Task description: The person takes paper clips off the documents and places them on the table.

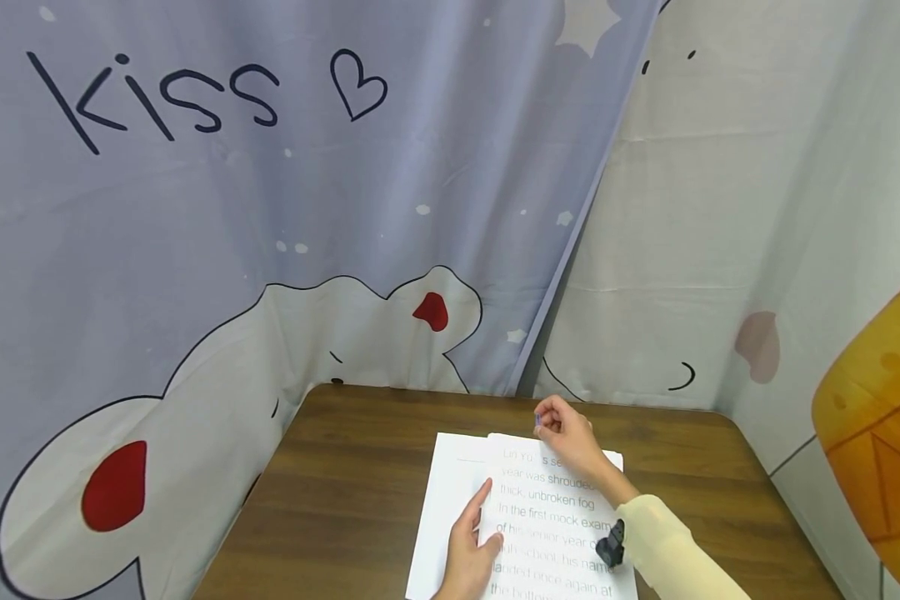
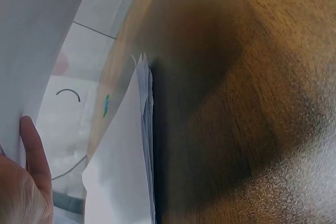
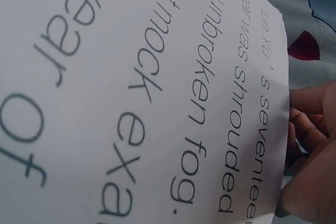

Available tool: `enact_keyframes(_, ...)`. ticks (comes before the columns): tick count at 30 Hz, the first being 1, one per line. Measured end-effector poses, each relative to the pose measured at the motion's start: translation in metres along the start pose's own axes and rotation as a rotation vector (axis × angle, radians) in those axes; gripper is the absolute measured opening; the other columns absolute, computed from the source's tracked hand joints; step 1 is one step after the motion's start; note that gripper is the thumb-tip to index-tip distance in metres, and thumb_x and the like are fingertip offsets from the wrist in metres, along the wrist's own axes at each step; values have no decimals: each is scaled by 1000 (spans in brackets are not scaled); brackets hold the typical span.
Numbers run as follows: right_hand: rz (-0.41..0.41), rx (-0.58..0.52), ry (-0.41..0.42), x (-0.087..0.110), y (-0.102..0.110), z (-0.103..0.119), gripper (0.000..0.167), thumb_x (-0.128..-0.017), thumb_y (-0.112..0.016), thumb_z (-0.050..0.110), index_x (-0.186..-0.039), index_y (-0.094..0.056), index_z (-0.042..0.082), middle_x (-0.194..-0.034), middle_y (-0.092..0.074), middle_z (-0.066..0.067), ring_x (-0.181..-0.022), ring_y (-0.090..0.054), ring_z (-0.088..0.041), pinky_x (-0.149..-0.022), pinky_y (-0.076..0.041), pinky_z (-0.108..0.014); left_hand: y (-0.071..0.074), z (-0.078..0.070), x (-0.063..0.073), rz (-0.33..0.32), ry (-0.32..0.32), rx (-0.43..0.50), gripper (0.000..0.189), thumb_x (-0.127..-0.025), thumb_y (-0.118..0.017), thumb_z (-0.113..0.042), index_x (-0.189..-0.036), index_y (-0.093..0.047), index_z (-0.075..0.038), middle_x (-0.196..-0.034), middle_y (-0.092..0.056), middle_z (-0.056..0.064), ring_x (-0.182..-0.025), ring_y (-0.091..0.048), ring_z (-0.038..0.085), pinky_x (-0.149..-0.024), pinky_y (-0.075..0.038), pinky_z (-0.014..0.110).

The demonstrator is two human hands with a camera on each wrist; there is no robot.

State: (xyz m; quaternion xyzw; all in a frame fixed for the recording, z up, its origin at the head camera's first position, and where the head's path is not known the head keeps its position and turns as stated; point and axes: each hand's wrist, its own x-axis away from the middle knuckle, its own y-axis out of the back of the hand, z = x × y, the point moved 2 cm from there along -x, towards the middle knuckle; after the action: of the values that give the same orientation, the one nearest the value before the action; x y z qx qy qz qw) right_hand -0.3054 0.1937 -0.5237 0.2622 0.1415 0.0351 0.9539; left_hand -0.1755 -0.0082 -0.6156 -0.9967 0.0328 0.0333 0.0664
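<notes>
My left hand (image 1: pixel 468 546) holds a raised stack of printed sheets (image 1: pixel 547 542) by the left edge, thumb on the printed face. In the left wrist view, a finger of the left hand (image 2: pixel 34 156) lies against the raised paper (image 2: pixel 37 35). At the top edge of the sheets, my right hand (image 1: pixel 570 437) has curled fingers; a small blue thing (image 1: pixel 537 421) shows between finger and thumb, its kind too small to tell. The right wrist view shows the right hand (image 3: pixel 312 145) beside the page's edge (image 3: pixel 273 103), fingertips partly hidden by paper.
More white paper (image 1: pixel 442 508) lies on the wooden table (image 1: pixel 330 492) under the raised sheets, its corners lifted in the left wrist view. A small green-blue thing (image 2: pixel 106 106) lies near the table's far edge. A printed curtain (image 1: pixel 307 208) hangs behind the table.
</notes>
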Motion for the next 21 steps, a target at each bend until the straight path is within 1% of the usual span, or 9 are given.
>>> enact_keyframes(4, 1, 3, 0, 0, 6, -2, 24, -93, -73, -1, -112, -64, 11, -88, -70, -4, -75, -58, -11, -69, -46, -20, 0, 0, 0, 0, 9, -3, 85, -83, -58, 19, -161, -45, -12, -165, -43, 20, -120, -67, 23, -89, -60, 25)
enact_keyframes(8, -3, 22, -4, 2, 10, -4, 24, -93, -74, 0, -110, -65, 13, -86, -71, -2, -74, -59, -12, -69, -47, -21, 0, -1, 0, -4, 1, -5, 85, -82, -58, 19, -160, -46, -11, -164, -44, 21, -122, -67, 25, -90, -59, 25)
enact_keyframes(11, -10, 29, -10, 3, 13, -6, 24, -92, -74, 0, -110, -66, 12, -85, -71, -3, -73, -59, -13, -69, -47, -21, 0, -3, 0, -7, -4, 4, 84, -82, -58, 19, -160, -46, -10, -163, -46, 21, -121, -67, 27, -90, -58, 24)
enact_keyframes(14, -26, 18, -10, 5, 17, -10, 23, -92, -75, -1, -110, -66, 10, -84, -71, -4, -73, -59, -13, -68, -47, -21, 1, -3, 1, -11, 3, 15, 84, -82, -58, 20, -160, -46, -10, -162, -47, 21, -118, -68, 25, -87, -59, 25)
enact_keyframes(18, -41, -7, 5, 6, 21, -15, 21, -92, -75, -1, -110, -68, 7, -83, -70, -5, -72, -58, -13, -66, -47, -22, 2, -3, 1, -20, 1, 1, 85, -81, -59, 20, -159, -47, -10, -164, -46, 20, -118, -67, 24, -88, -58, 24)
enact_keyframes(21, -42, -3, 12, 7, 22, -18, 21, -92, -75, 0, -111, -68, 7, -83, -70, -3, -72, -59, -12, -66, -48, -21, 2, -2, 2, -23, -1, -9, 85, -81, -59, 20, -159, -48, -10, -164, -45, 20, -119, -66, 23, -90, -58, 25)
